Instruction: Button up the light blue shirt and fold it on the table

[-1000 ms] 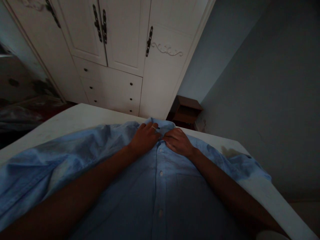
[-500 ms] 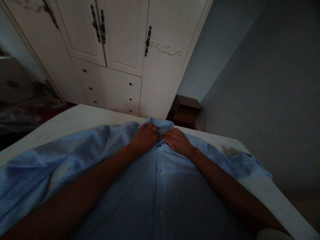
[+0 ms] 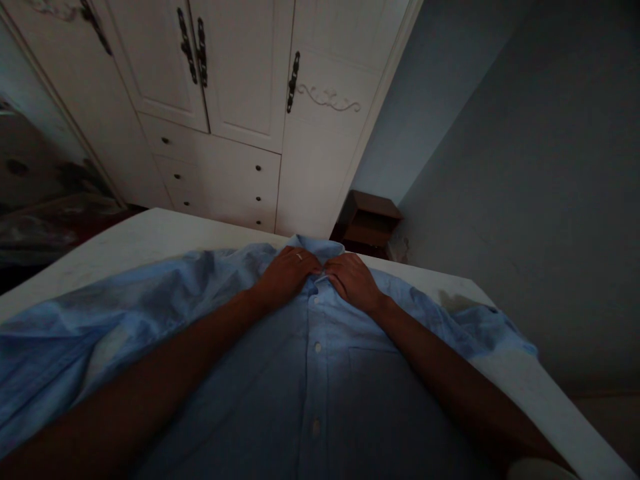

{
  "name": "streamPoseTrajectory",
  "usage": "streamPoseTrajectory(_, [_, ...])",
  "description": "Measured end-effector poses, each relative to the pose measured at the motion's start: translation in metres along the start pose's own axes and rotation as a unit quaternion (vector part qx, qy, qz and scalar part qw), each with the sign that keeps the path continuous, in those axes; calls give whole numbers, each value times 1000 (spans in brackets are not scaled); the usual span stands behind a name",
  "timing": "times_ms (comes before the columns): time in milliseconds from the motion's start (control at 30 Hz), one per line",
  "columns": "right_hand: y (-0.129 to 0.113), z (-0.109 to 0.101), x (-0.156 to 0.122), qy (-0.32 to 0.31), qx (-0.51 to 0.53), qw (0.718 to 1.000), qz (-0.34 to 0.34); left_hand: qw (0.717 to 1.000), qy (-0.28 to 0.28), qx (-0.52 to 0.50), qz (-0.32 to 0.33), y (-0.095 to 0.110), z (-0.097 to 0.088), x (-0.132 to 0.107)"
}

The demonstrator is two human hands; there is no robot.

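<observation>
A light blue button-up shirt [image 3: 260, 373] lies spread front side up, its collar [image 3: 327, 248] at the far edge and its sleeves out to both sides. My left hand [image 3: 290, 273], with a ring on one finger, is closed on the cloth just below the collar. Close beside it, my right hand [image 3: 353, 280] pinches the other side of the neck opening. The fingertips of both hands nearly meet over the top of the button placket [image 3: 317, 383]. Whether a button is between them is hidden. Lower buttons down the front are visible.
Under the shirt is a white table [image 3: 170, 230]. Beyond it stands a white wardrobe [image 3: 320, 160] with dark handles and drawers. A small brown cabinet [image 3: 373, 217] sits by the grey wall [image 3: 525, 220]. Dim, cluttered things lie at the far left.
My left hand has turned slightly, and its fingers have drawn in toward my right hand at the neck opening. The view has shifted slightly. The shirt lies as before.
</observation>
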State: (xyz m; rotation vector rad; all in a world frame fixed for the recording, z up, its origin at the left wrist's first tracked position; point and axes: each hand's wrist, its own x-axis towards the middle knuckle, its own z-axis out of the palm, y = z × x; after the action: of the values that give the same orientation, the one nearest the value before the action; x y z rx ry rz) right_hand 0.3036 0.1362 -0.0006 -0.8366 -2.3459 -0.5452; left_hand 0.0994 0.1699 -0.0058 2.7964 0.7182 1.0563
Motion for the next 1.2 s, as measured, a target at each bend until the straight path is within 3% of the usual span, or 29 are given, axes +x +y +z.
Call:
streamPoseTrajectory(300, [1, 3, -2, 29, 30, 999, -21, 990, 43, -110, -73, 4, 2, 1])
streamPoseTrajectory(500, [0, 4, -3, 6, 64, 998, -16, 994, 30, -103, -29, 1, 3, -1])
streamPoseTrajectory(733, [-4, 2, -4, 63, 107, 992, 2, 993, 92, -75, 9, 3, 3, -4])
streamPoseTrajectory(900, [-6, 3, -5, 55, 117, 991, 38, 986, 116, -122, 6, 3, 4, -1])
streamPoseTrajectory(1200, [-5, 6, -5, 56, 122, 990, 50, 957, 23, -273, -97, -4, 1, 2])
